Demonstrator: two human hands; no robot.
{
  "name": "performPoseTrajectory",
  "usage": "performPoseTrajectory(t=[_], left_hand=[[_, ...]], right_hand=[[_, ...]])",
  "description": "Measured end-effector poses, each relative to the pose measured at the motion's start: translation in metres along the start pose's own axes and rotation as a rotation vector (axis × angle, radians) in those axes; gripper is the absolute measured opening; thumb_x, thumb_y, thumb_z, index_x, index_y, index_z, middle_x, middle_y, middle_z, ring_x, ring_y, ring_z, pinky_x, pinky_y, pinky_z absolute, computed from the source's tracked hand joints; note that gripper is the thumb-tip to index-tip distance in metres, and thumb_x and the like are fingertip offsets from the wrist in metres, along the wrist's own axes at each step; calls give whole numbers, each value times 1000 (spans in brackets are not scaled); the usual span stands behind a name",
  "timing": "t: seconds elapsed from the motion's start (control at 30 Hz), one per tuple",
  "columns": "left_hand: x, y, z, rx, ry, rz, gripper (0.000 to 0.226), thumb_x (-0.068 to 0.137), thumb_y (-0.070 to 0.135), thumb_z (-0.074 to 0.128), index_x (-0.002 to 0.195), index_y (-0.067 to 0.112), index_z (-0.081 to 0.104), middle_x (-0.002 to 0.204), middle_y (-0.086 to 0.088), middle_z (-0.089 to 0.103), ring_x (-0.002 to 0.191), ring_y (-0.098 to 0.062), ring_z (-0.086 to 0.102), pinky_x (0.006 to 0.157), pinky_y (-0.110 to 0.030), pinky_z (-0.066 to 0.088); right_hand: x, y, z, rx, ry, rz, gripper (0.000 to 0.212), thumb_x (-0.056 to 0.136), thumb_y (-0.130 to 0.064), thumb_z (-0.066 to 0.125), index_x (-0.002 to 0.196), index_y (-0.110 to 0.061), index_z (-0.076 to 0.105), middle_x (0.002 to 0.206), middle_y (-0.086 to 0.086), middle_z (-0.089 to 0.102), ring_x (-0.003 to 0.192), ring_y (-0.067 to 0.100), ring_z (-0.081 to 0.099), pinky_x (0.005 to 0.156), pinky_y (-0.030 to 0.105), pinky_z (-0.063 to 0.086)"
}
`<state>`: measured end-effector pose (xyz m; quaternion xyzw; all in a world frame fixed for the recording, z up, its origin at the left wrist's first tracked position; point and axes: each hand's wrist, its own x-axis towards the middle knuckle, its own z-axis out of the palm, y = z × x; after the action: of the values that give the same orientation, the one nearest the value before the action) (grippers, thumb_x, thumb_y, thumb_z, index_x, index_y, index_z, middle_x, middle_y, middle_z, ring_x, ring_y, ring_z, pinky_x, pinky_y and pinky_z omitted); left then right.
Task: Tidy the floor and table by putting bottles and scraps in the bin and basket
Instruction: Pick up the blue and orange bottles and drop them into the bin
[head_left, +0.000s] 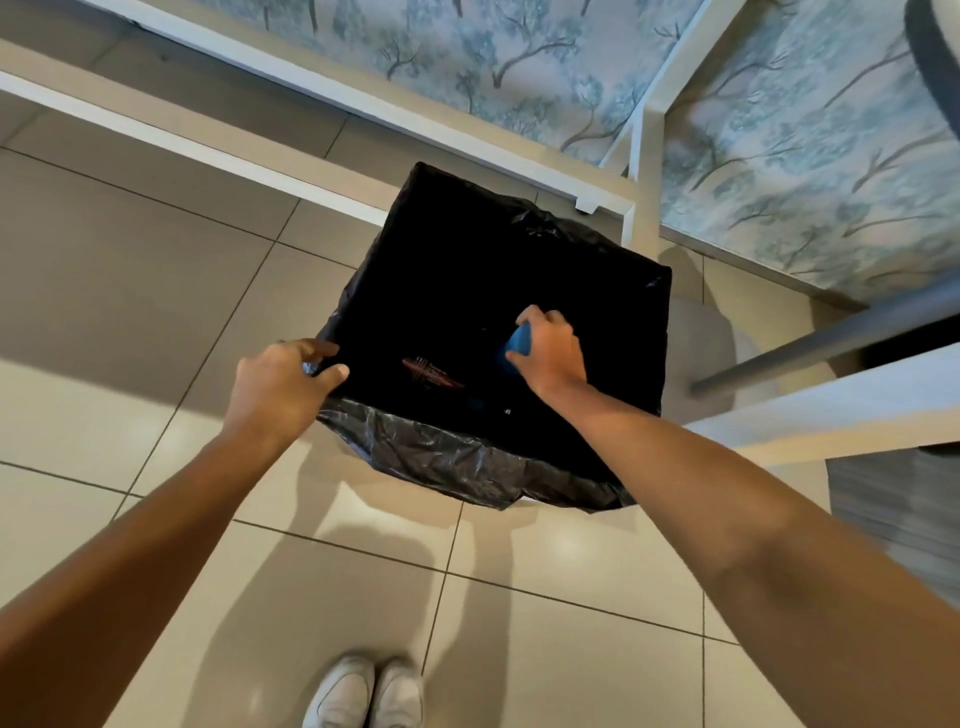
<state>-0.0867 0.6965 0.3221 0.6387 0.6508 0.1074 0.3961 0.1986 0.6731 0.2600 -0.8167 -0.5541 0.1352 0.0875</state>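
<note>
bin liner (452, 457) black | held object (518, 340) blue | floor tiles (130, 270) beige | shoes (363, 693) white

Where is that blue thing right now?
The blue object is gripped in the right hand, over the open black-lined bin, right of centre in the head view.

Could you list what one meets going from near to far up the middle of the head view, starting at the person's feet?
White shoes → bare floor tiles → crumpled near edge of the black bin liner → dark open mouth of the bin → white table frame bar → tree-patterned wallpaper.
</note>
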Motion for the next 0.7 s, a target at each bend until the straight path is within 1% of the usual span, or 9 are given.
performPoseTrajectory(t=[0.07, 0.17, 0.23, 0.3, 0.33, 0.4, 0.47, 0.57, 0.7], left_hand=[[5, -2, 4, 39, 28, 15, 36, 90, 26, 63, 125, 17, 62, 126, -10, 63, 105, -31, 63, 86, -31, 46], [7, -8, 7, 56, 46, 80, 39, 89, 19, 64, 128, 15, 60, 123, -9, 65, 102, -30, 65, 88, -36, 50], [8, -14, 10, 91, 66, 130, 41, 88, 13, 64, 129, 14, 59, 119, -11, 66, 99, -31, 66, 88, -39, 53], [9, -18, 11, 109, 78, 163, 42, 87, 8, 65, 128, 14, 59, 115, -12, 66, 96, -31, 65, 86, -40, 55], [9, -20, 12, 112, 82, 170, 42, 86, 6, 65, 128, 14, 60, 114, -13, 67, 95, -31, 65, 84, -39, 55], [8, -23, 13, 115, 95, 179, 43, 85, 2, 65, 127, 14, 60, 113, -12, 67, 94, -30, 66, 82, -37, 54], [7, -24, 15, 126, 114, 185, 45, 84, -1, 65, 126, 14, 61, 113, -12, 67, 93, -30, 65, 83, -37, 53], [6, -22, 15, 128, 127, 186, 46, 83, -4, 64, 125, 13, 62, 112, -13, 67, 93, -31, 65, 84, -39, 54], [3, -20, 13, 130, 137, 180, 46, 83, -5, 62, 125, 11, 62, 113, -14, 65, 96, -32, 64, 86, -40, 53]], right_hand=[[5, 2, 16, -52, -40, -4, 43, 84, -20, 72, 122, -12, 53, 122, 14, 54, 107, 34, 58, 83, 39, 49], [11, 10, 37, -162, -103, -19, 48, 86, -13, 69, 129, -10, 50, 126, 17, 52, 111, 36, 55, 88, 42, 48], [9, 15, 48, -242, -177, -44, 39, 89, -12, 64, 126, -8, 51, 124, 19, 52, 112, 39, 53, 91, 45, 47], [5, 22, 57, -226, -163, -103, 25, 96, -11, 52, 119, -4, 54, 120, 23, 53, 112, 43, 51, 94, 52, 45], [4, 25, 58, -213, -149, -90, 22, 97, -9, 47, 117, -2, 54, 118, 24, 54, 111, 43, 51, 94, 51, 44], [2, 28, 54, -211, -171, -45, 24, 95, -4, 42, 115, -2, 56, 117, 23, 54, 109, 38, 52, 90, 43, 43], [4, 29, 44, -171, -118, -15, 25, 94, -2, 42, 114, -3, 57, 118, 20, 53, 108, 35, 52, 88, 37, 42], [4, 27, 25, -11, 28, 8, 18, 91, -1, 53, 106, -2, 61, 113, 16, 56, 103, 30, 55, 84, 33, 44], [2, 24, -6, 111, 124, -22, 7, 89, -5, 63, 94, -1, 66, 102, 13, 60, 91, 26, 60, 81, 36, 51]])
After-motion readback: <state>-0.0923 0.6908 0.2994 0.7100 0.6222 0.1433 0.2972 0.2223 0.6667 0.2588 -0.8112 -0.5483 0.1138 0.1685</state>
